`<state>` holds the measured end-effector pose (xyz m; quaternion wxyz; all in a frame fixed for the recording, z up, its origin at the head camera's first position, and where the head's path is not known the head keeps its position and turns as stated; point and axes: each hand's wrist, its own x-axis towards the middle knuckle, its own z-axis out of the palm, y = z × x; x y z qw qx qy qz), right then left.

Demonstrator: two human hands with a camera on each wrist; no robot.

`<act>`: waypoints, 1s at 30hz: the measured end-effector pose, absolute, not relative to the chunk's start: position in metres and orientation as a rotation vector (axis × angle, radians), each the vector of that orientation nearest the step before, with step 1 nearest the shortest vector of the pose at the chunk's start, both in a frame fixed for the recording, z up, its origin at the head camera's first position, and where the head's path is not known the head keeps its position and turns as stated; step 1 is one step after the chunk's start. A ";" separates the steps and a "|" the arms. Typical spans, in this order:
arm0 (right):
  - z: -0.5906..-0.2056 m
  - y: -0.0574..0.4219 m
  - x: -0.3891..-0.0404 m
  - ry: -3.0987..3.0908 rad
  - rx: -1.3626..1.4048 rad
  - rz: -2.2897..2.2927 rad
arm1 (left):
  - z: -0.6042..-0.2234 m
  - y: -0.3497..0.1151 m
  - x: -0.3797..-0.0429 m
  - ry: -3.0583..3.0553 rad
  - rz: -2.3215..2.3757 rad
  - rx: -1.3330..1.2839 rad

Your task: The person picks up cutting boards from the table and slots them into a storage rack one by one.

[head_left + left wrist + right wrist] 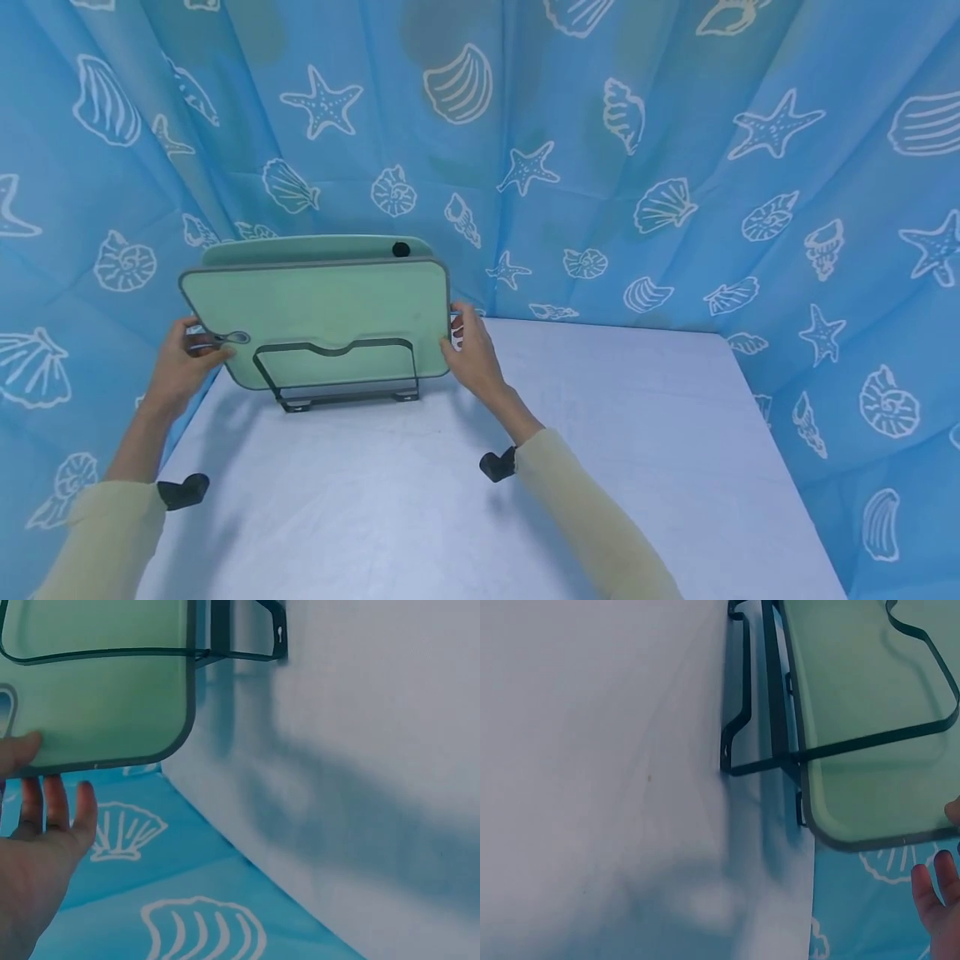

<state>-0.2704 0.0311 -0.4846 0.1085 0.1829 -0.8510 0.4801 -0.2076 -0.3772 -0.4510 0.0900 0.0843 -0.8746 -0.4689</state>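
Observation:
A light green cutting board [322, 300] with a grey rim stands on its long edge in a black metal rack [345, 399], behind the rack's front wire loop. Its handle hole [238, 337] is near the left edge. My left hand [178, 367] pinches that edge beside the hole, thumb on the front face and fingers behind. At the opposite short edge, my right hand [477, 358] grips the board in the same way. Behind it is a second green board [300, 247], mostly hidden, with a dark oval spot [401, 249] near its top right.
The rack is at the back left of a white-covered table [600, 433]. A blue curtain [570, 192] with white shells and starfish hangs behind the table and along its sides. Black wrist mounts [498, 465] sit at both sleeve cuffs.

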 end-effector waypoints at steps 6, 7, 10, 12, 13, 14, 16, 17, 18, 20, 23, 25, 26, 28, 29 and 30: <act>-0.487 0.051 -0.265 -2.585 0.576 1.309 | -0.443 -0.374 -0.197 -2.619 -1.292 0.307; -0.487 0.055 -0.264 -2.594 0.586 1.288 | -0.441 -0.372 -0.195 -2.617 -1.267 0.313; -0.487 0.070 -0.260 -2.621 0.599 1.233 | -0.433 -0.368 -0.188 -2.618 -1.158 0.317; -0.486 0.080 -0.257 -2.636 0.598 1.205 | -0.428 -0.366 -0.185 -2.611 -1.068 0.302; -0.485 0.085 -0.256 -2.638 0.597 1.195 | -0.426 -0.365 -0.183 -2.608 -1.025 0.296; -0.484 0.090 -0.256 -2.645 0.593 1.180 | -0.423 -0.364 -0.182 -2.603 -0.983 0.294; -0.481 0.099 -0.254 -2.649 0.590 1.150 | -0.418 -0.360 -0.179 -2.598 -0.918 0.282; -0.480 0.103 -0.253 -2.652 0.589 1.130 | -0.416 -0.358 -0.177 -2.597 -0.897 0.261; -0.478 0.107 -0.252 -2.656 0.591 1.109 | -0.413 -0.355 -0.176 -2.597 -0.880 0.236; -0.474 0.115 -0.250 -2.669 0.594 1.063 | -0.406 -0.347 -0.173 -2.603 -0.858 0.176; -0.466 0.126 -0.246 -2.679 0.608 1.006 | -0.395 -0.330 -0.169 -2.614 -0.841 0.063; -0.461 0.134 -0.244 -2.673 0.616 0.974 | -0.389 -0.317 -0.169 -2.629 -0.808 -0.009; -0.459 0.137 -0.242 -2.662 0.622 0.961 | -0.386 -0.311 -0.169 -2.640 -0.784 -0.045; -0.455 0.145 -0.239 -2.643 0.625 0.921 | -0.381 -0.300 -0.170 -2.654 -0.708 -0.132; -0.454 0.149 -0.238 -2.630 0.629 0.904 | -0.380 -0.295 -0.170 -2.665 -0.663 -0.165; -0.452 0.153 -0.237 -2.620 0.632 0.884 | -0.378 -0.290 -0.170 -2.675 -0.621 -0.198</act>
